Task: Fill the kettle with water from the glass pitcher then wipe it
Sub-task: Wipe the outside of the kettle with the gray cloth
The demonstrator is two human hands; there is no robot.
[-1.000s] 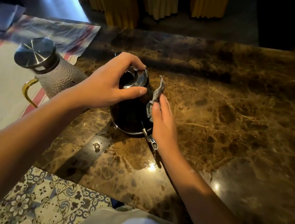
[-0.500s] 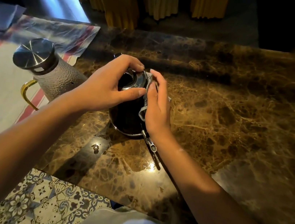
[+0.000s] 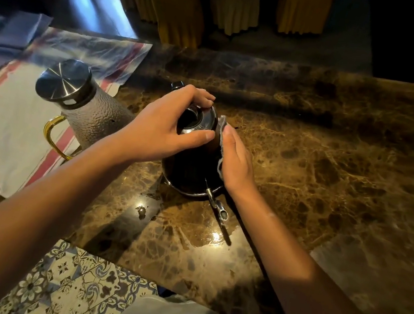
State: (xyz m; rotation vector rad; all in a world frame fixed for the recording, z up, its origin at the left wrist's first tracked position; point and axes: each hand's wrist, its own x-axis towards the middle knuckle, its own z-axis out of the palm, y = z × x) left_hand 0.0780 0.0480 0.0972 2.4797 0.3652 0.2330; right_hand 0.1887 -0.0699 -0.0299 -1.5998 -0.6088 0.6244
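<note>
A dark, shiny kettle point(image 3: 187, 175) stands on the brown marble counter point(image 3: 318, 172), its thin spout point(image 3: 216, 204) pointing toward me. My left hand point(image 3: 161, 131) grips the kettle's top around the lid. Flat against the kettle's right side lies my right hand point(image 3: 237, 163), pressing a small grey cloth point(image 3: 220, 142) onto it. Most of the cloth is hidden under that palm. The textured glass pitcher point(image 3: 94, 119), with a steel lid and a gold handle, stands to the left on a white cloth.
A white cloth with red stripes point(image 3: 5, 128) covers the counter's left part. A small wet spot point(image 3: 141, 211) lies on the marble in front of the kettle. Patterned floor tiles point(image 3: 63, 283) show below the counter's near edge. Yellow drapes point(image 3: 182, 1) hang beyond the far edge.
My right hand slid the cloth up to the kettle's top beside the lid, then back down its right side. My left hand has kept its hold on the top.
</note>
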